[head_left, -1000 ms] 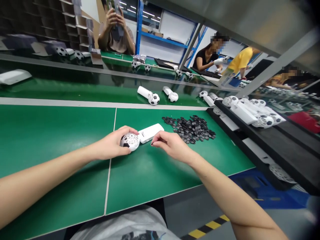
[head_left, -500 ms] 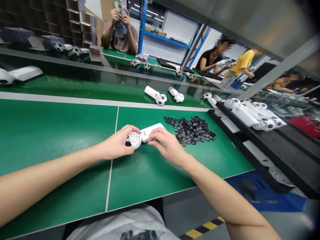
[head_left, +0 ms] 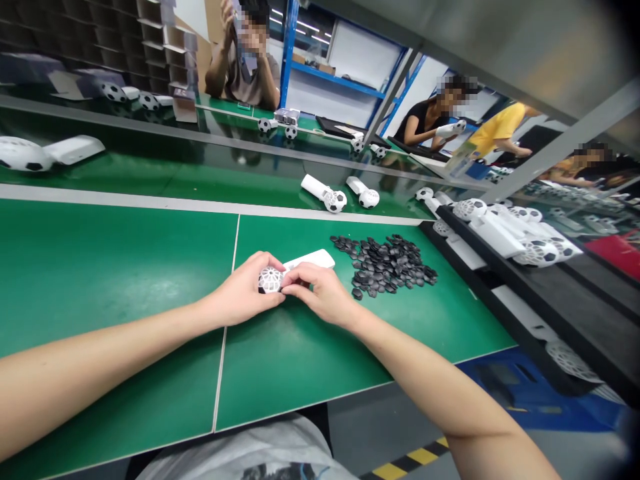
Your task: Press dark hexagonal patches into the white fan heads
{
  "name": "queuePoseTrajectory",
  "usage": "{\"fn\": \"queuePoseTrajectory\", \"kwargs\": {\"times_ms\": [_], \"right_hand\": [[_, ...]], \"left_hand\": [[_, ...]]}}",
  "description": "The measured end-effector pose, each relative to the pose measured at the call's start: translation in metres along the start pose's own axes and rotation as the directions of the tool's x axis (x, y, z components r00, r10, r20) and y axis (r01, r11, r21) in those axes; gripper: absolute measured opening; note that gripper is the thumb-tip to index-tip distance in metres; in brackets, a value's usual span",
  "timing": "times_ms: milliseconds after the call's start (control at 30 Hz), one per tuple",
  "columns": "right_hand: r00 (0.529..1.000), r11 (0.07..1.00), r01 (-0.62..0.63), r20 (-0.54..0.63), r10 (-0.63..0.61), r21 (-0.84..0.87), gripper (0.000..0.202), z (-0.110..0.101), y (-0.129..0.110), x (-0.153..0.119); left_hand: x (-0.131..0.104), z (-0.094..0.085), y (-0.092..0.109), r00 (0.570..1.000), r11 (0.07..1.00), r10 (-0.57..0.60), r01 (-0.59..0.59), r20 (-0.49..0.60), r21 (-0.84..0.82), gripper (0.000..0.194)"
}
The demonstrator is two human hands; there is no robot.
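- Device in white, with a football-patterned lattice head and a slim handle, sits over the near part of the counter, just right of the pale seam.
- Its long axis slants from near left to far right, more sideways than away; the head is the left end, and the handle's free end points right and slightly far.
- Left hand grips the head from the left, fingers over the far side and thumb along the near side.
- Right hand is pinched, thumb and forefinger together at the head's right edge, partly covering the handle; whether a small piece is between them, I cannot tell.
- Black pieces lie in a loose pile to the right of the handle, near its free end but apart from it.
- Two similar white units lie beyond the pale rail, their ball ends toward the near right.
- Black trays at the right carry more such units.
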State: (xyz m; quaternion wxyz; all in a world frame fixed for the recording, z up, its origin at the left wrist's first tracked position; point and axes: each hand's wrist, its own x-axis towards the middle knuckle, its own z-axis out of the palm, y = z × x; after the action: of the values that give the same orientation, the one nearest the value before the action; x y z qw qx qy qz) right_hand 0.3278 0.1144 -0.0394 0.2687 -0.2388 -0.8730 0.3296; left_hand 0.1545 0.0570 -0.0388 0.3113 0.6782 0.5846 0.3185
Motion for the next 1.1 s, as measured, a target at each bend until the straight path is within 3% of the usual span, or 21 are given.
{"fn": "queuePoseTrajectory", "kwargs": {"times_ms": [200,367,467,533,600,700,867,967,1100], "right_hand": [[0.999,0.999,-0.014,-0.035,0.015,0.032,0.002,0.007,0.007,-0.001],[0.995,0.992,-0.097,-0.007,0.098,0.084,0.008,0.006,0.005,0.000],[0.992,0.980,-0.125,-0.003,0.127,0.157,0.017,-0.010,0.011,0.006],[0.980,0.983,-0.150,-0.116,0.162,0.101,0.023,-0.032,0.027,0.014],[0.930,0.967,-0.254,-0.282,0.237,-0.028,0.026,-0.064,0.053,0.026],[0.787,0.844,-0.514,-0.474,0.395,-0.151,0.035,-0.122,0.104,0.044],[0.564,0.669,-0.734,-0.651,0.508,-0.114,0.043,-0.203,0.186,0.063],[0.465,0.596,-0.800,-0.693,0.551,-0.062,0.042,-0.228,0.223,0.070],[0.385,0.557,-0.831,-0.709,0.591,0.012,0.040,-0.232,0.257,0.084]], "left_hand": [[-0.003,0.001,-0.007,0.994,0.994,0.107,-0.107,0.004,0.016,0.030],[-0.003,0.003,-0.008,0.982,0.982,0.188,-0.188,-0.014,0.027,0.026],[0.017,-0.015,-0.016,0.985,0.986,0.164,-0.163,-0.051,0.035,0.029],[0.047,-0.038,-0.027,0.984,0.993,0.096,-0.085,-0.148,0.080,0.037],[0.084,-0.062,-0.042,0.959,0.985,0.023,0.026,-0.283,0.168,0.050],[0.131,-0.081,-0.067,0.942,0.924,0.019,0.112,-0.336,0.366,0.072],[0.157,-0.065,-0.102,0.973,0.781,-0.019,0.157,-0.229,0.604,0.074],[0.157,-0.055,-0.111,0.973,0.758,-0.067,0.194,-0.221,0.623,0.077],[0.160,-0.054,-0.115,0.965,0.738,-0.024,0.193,-0.260,0.647,0.075]]}}
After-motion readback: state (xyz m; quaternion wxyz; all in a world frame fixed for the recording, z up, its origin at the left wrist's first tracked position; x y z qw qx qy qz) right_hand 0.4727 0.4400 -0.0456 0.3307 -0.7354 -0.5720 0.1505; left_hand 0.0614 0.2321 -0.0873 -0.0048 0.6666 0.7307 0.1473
